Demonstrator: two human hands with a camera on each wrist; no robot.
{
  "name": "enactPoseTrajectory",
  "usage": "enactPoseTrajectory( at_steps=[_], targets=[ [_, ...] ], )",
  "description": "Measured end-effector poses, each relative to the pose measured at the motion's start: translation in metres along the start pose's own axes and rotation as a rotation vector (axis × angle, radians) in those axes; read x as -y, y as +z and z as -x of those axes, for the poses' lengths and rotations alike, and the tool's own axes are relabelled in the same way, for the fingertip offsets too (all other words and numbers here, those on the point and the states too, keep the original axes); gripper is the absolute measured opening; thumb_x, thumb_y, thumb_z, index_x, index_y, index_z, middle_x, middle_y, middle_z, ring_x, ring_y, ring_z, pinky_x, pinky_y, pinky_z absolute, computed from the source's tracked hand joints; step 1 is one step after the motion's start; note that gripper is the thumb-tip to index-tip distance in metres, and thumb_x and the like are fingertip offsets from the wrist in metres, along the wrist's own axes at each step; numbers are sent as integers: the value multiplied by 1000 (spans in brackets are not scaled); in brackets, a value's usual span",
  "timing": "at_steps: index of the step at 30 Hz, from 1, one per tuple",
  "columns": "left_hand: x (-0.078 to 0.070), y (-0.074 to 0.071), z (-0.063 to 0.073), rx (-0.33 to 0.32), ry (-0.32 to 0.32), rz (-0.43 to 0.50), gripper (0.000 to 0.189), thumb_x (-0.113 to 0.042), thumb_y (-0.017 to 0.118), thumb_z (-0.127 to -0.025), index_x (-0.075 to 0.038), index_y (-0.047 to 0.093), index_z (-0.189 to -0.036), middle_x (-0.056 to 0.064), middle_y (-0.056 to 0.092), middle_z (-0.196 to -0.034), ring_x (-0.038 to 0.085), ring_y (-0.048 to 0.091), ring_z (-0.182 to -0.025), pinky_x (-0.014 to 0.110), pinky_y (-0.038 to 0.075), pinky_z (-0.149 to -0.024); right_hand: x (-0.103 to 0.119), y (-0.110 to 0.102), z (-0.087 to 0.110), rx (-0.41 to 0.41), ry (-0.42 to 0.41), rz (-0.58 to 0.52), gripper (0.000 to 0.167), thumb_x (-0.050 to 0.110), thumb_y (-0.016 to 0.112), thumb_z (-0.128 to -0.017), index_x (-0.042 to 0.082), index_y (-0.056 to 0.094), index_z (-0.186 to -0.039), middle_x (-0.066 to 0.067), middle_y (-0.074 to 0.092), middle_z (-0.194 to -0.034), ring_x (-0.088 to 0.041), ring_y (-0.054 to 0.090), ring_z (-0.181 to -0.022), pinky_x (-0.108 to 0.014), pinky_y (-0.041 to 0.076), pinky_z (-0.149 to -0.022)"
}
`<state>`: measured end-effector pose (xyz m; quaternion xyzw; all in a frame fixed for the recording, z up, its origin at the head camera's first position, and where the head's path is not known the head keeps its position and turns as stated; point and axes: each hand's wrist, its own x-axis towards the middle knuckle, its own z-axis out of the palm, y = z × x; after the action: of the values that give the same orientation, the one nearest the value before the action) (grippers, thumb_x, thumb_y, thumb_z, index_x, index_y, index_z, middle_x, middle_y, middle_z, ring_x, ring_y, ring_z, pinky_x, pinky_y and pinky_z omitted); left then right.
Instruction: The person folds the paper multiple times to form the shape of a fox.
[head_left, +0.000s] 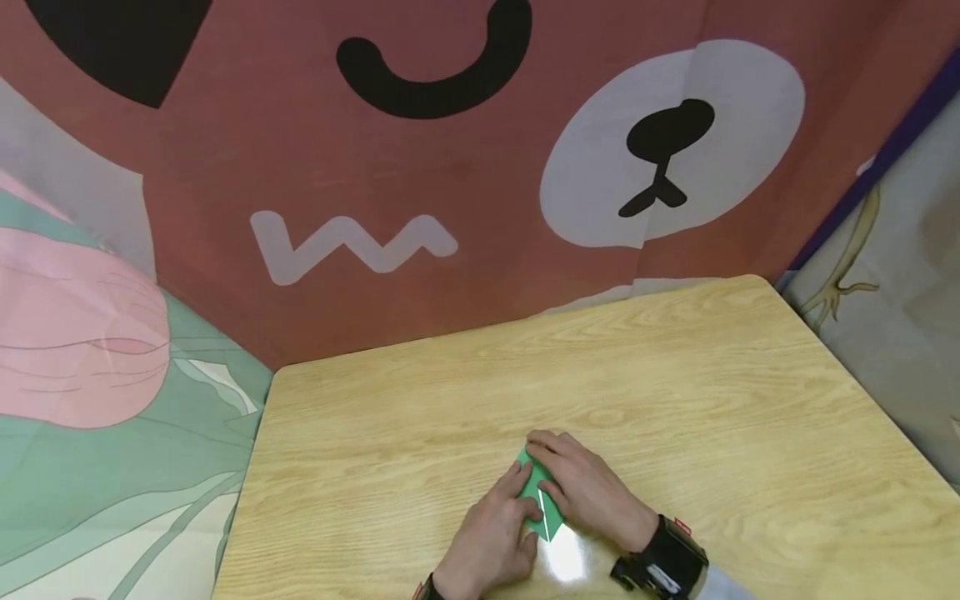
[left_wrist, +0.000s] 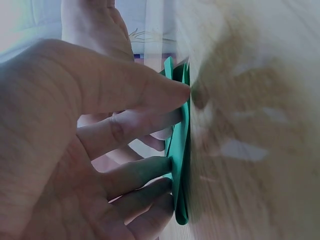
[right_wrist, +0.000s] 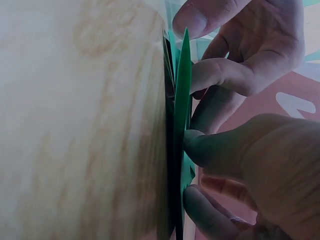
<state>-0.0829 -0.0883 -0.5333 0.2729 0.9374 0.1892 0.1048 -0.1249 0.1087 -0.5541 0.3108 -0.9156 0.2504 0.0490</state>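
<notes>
A small folded piece of green paper [head_left: 556, 518] lies on the wooden table, narrowing to a point toward the near side. A thin white line runs down its middle between the folded flaps. My left hand [head_left: 489, 533] presses its fingertips onto the left part, and its thumb [left_wrist: 165, 95] sits by the near tip. From the right, my right hand [head_left: 592, 487] rests thumb and fingertips on the paper's upper face, covering part of the far end. Stacked, slightly parted layers show at the paper's edge [right_wrist: 184, 85] in the right wrist view.
The light wood table [head_left: 420, 417] reaches back to a reddish-brown cloth [head_left: 480, 308] with a bear design. A green and pink printed cloth [head_left: 82, 333] hangs at the left, a grey one [head_left: 900, 275] at the right. Light glares off the tabletop near the paper.
</notes>
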Motion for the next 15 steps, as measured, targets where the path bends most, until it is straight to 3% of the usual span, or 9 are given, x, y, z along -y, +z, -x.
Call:
enactPoseTrajectory(
  at_steps=[9, 15],
  targets=[
    [3, 2, -1, 19, 9, 6, 22, -18, 79, -88, -19, 83, -109, 18, 46, -165, 36, 46, -153, 49, 53, -113, 2, 2, -1, 17, -28, 85, 36, 15, 75, -100, 7, 71, -134, -6, 65, -142, -19, 61, -113, -31, 61, -76],
    [5, 0, -1, 16, 15, 25, 20, -17, 80, -88, -18, 83, -107, 17, 49, -163, 36, 46, -153, 49, 53, -114, 3, 4, -1, -6, -58, 122, 30, 16, 70, -102, 9, 72, -132, -6, 68, -136, -20, 63, -113, -32, 63, -76]
  ],
)
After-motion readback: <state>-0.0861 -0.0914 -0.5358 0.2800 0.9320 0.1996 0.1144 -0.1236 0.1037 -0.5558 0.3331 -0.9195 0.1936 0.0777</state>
